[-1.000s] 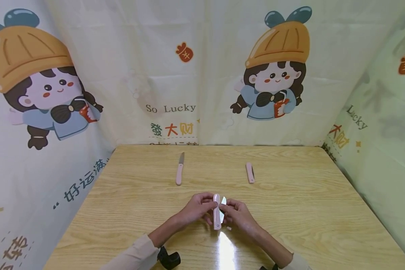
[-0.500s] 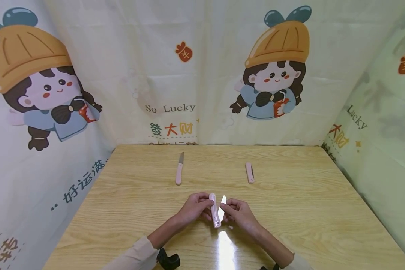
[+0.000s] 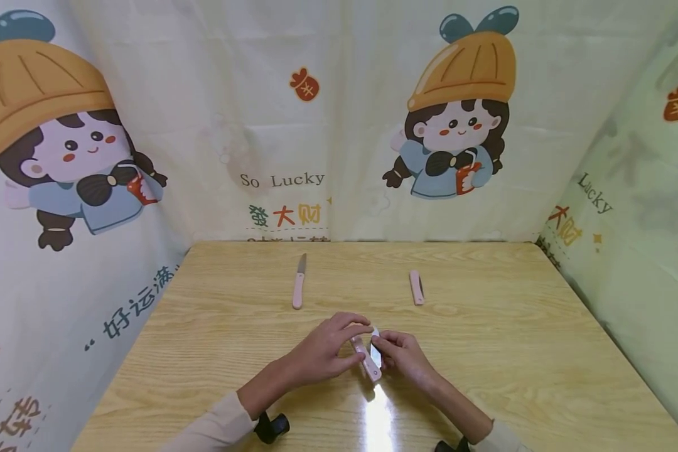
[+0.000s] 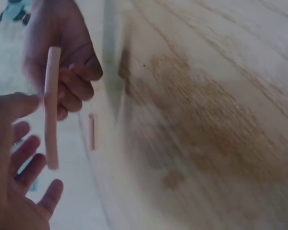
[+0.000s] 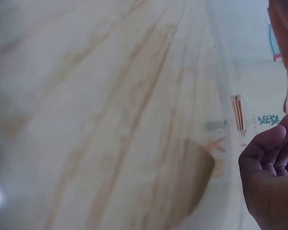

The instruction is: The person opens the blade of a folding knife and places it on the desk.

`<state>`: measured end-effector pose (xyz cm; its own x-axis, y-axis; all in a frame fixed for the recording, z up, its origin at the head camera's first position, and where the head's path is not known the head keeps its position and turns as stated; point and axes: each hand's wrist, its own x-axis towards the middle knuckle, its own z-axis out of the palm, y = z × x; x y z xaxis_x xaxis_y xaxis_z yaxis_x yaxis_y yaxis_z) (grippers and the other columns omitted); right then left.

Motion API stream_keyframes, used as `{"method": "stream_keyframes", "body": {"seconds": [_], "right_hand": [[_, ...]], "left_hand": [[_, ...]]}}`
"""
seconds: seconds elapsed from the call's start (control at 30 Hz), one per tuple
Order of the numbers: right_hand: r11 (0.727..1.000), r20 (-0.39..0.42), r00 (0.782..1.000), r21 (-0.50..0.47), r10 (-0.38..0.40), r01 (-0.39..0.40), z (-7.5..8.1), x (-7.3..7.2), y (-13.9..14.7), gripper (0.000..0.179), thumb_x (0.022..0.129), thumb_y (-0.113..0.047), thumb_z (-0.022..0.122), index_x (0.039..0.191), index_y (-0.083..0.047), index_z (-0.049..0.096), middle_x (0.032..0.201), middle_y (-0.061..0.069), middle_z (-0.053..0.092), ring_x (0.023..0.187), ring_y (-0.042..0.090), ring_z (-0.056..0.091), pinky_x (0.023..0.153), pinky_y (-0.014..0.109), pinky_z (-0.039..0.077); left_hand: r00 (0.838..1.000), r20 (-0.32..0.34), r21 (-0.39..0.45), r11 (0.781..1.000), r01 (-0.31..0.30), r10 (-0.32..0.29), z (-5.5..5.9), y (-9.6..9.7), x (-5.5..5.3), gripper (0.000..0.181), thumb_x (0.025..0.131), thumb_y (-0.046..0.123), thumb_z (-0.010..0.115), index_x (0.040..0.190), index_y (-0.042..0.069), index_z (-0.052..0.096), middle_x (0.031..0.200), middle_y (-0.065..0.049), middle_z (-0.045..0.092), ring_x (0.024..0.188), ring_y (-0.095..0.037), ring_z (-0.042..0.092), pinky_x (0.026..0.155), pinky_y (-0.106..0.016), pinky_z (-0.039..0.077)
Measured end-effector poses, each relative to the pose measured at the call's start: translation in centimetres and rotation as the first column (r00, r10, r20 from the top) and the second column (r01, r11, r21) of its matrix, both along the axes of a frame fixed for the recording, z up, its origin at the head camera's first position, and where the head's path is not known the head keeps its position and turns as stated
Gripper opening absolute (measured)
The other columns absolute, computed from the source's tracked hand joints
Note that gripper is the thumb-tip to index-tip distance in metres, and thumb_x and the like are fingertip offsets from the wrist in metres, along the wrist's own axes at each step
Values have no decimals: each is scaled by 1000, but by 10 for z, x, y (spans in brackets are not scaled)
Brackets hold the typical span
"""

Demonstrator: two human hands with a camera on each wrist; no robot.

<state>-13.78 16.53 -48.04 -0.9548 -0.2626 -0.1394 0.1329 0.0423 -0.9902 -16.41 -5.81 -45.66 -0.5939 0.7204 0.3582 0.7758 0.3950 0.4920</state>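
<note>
A pink-handled folding knife (image 3: pixel 370 364) is held over the table between the two hands, its blade partly swung out of the handle. My right hand (image 3: pixel 408 361) pinches the shiny blade between thumb and fingers. My left hand (image 3: pixel 324 351) is on the handle's other side; its thumb touches the handle, while the other fingers are spread and loosely bent. From the left wrist, the pink handle (image 4: pixel 51 108) appears edge-on, and the blade is hidden behind it. In the right wrist view, only part of the right hand (image 5: pixel 271 167) shows at the right edge.
Farther back on the wooden table (image 3: pixel 486 314) lies an unfolded pink knife (image 3: pixel 298 290) at left, blade pointing away. A folded pink knife (image 3: pixel 417 288) lies at right. A printed cloth (image 3: pixel 350 125) hangs behind the table and along both sides.
My left hand has loosened its grip on the handle and spread its fingers, moving slightly over it. The handle has tilted, its lower end shifting right. My right hand keeps pinching the blade.
</note>
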Motion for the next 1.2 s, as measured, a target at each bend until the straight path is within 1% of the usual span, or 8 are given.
{"method": "stream_keyframes", "body": {"seconds": [0.07, 0.13, 0.33, 0.43, 0.63, 0.87, 0.97, 1.2], "right_hand": [[1000, 3, 1000, 4, 1, -1, 0, 0, 0, 26, 104, -14, 58, 99, 10, 64, 70, 0, 53, 60, 8, 46, 55, 22, 38], [1000, 5, 1000, 7, -7, 7, 0, 0, 1, 25, 104, -14, 58, 98, 10, 65, 69, 0, 51, 58, 8, 43, 54, 22, 36], [1000, 4, 1000, 12, -20, 20, -2, 0, 0, 28, 103, -12, 59, 98, 15, 63, 65, -1, 45, 56, 9, 38, 52, 23, 31], [1000, 6, 1000, -5, -11, 11, -3, 0, -1, 30, 103, -12, 58, 100, 17, 62, 66, -2, 47, 57, 7, 40, 52, 22, 32], [1000, 10, 1000, -20, 11, -10, -3, 0, -2, 30, 104, -12, 58, 101, 17, 60, 69, -4, 49, 57, 3, 40, 53, 20, 33], [997, -41, 998, 61, 54, -52, -2, -1, 1, 29, 104, -14, 59, 101, 14, 64, 78, 2, 58, 65, 6, 49, 58, 20, 40], [995, -45, 998, 95, 36, -31, 1, -2, 2, 29, 103, -16, 60, 101, 13, 65, 75, 1, 55, 63, 6, 46, 57, 20, 37], [996, -25, 1000, 85, -8, 11, 0, -2, 3, 32, 103, -15, 60, 102, 17, 61, 74, -1, 57, 63, 6, 49, 56, 21, 40]], "left_hand": [[990, -131, -71, 997, 39, -48, 1, 1, 1, 44, 96, 30, 73, 135, 12, 64, 135, 0, 56, 129, -17, 49, 103, -42, 43], [976, -204, -123, 991, 52, -76, 2, 2, 2, 41, 95, 33, 74, 131, 14, 67, 129, 1, 58, 126, -15, 50, 101, -41, 43], [932, -356, -188, 982, 4, -72, -1, 3, 4, 31, 91, 37, 77, 115, 18, 74, 117, 5, 61, 114, -12, 56, 94, -37, 45], [910, -411, -201, 979, -30, -57, -2, 4, 5, 29, 90, 40, 77, 112, 19, 75, 114, 6, 62, 109, -11, 57, 91, -34, 46], [887, -460, -229, 971, -68, -46, -3, 5, 6, 28, 91, 44, 75, 108, 22, 75, 110, 7, 63, 105, -12, 58, 85, -31, 45], [859, -510, -252, 963, -95, -49, -7, 5, 7, 29, 91, 49, 73, 105, 23, 74, 107, 6, 62, 98, -14, 56, 80, -31, 45], [853, -520, -246, 964, -102, -42, -7, 5, 7, 30, 91, 51, 73, 104, 23, 74, 105, 6, 62, 95, -14, 56, 79, -31, 45], [841, -540, -213, 970, -116, -18, -12, 2, 7, 31, 88, 52, 75, 100, 24, 74, 101, 7, 62, 91, -12, 56, 78, -30, 45]]}}
